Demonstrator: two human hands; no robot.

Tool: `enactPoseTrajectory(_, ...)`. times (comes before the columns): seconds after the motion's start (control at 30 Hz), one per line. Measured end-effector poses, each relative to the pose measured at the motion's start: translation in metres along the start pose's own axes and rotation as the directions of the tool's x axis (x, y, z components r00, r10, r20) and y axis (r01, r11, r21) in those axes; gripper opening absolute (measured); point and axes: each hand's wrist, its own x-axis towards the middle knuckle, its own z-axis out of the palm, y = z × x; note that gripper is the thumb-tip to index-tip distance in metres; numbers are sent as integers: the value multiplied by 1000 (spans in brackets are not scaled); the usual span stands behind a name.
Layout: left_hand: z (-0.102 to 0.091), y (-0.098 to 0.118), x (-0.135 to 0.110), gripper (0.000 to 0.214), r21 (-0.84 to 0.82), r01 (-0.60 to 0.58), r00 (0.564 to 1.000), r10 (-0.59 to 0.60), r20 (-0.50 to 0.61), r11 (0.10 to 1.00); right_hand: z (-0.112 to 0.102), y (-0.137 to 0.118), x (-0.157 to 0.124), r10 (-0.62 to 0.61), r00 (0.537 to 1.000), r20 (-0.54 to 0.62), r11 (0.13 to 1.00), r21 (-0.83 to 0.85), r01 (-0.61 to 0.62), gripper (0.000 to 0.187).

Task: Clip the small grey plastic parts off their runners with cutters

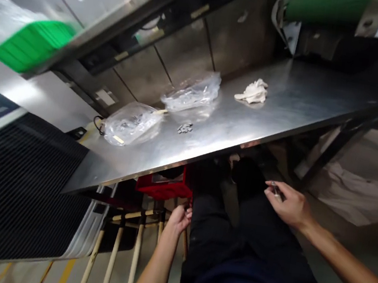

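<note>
R hand (290, 205) out on the right, near side of the bench, and it's got a small slim item (277, 193) pinched b/w thumb & fingers; long axis runs on a slant, far-left end poking out past the fingertips, near-right end tucked in toward the palm, too small & blurry to say exactly what it is. L hand (181, 217) is down by the red bin (163, 189) under the bench edge, fingers curled in, can't tell if it's clenched on anything. Up on the steel bench (271, 121), shiny w/ a bright glare along the near edge: a little cluster of grey pcs (185, 128) mid-bench, a clear plastic bag (132, 123) just left of it w/ bits inside, a 2nd clear bag (194, 94) behind, and a crumpled white cloth (254, 92) off to the right, apart from the rest. Rest of the room, quick: green tray (34, 45) up on the far-left shelf, green roller (325, 7) at far right, big black ribbed panel (24, 182) along the left, pale tube rack (112, 263) near left w/ yellow floor stripes (65, 275) beside it, & a greyish sheet (363, 174) hanging below the bench on the right, approx level w/ the R hand
</note>
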Motion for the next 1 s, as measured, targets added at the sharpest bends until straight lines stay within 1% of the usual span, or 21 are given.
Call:
enactPoseTrajectory(0.1,13,2,-13,35,46,-50,998,52,-37,998,16,-18,26,-186,981,50,982,51,183,27)
enactPoseTrajectory(0.2,23,7,-24,35,90,-91,992,97,-76,992,27,-41,47,-345,937,52,935,109,338,29)
enactPoseTrajectory(0.27,31,9,-31,34,120,-104,990,114,-86,987,27,-52,55,-415,909,32,904,130,408,31)
enactPoseTrajectory(0.33,42,9,-38,32,150,-111,990,123,-72,982,19,-56,60,-452,892,10,885,129,447,33)
enactPoseTrajectory(0.4,56,8,-48,29,181,-116,992,125,-36,977,8,-57,65,-463,886,4,881,116,460,35)
enactPoseTrajectory(0.47,71,8,-59,25,215,-114,993,115,10,970,-4,-58,69,-453,891,17,888,100,449,39)
enactPoseTrajectory(0.6,102,12,-81,16,277,-95,994,75,83,956,-23,-58,72,-360,933,23,932,53,359,41)
enactPoseTrajectory(0.67,116,16,-87,17,294,-93,992,64,107,951,-29,-56,68,-303,953,14,953,22,302,38)
enactPoseTrajectory(0.73,128,19,-91,25,301,-101,989,63,133,948,-34,-53,60,-262,965,7,965,-6,262,34)
enactPoseTrajectory(0.87,149,24,-95,34,321,-134,977,72,199,938,-40,-53,43,-249,968,-4,968,-27,249,22)
enactPoseTrajectory(0.93,157,27,-98,35,342,-161,966,77,247,926,-36,-58,40,-275,962,-5,961,-24,274,18)
enactPoseTrajectory(1.0,163,31,-101,34,364,-192,951,81,299,911,-28,-63,46,-304,953,-2,952,-31,303,20)
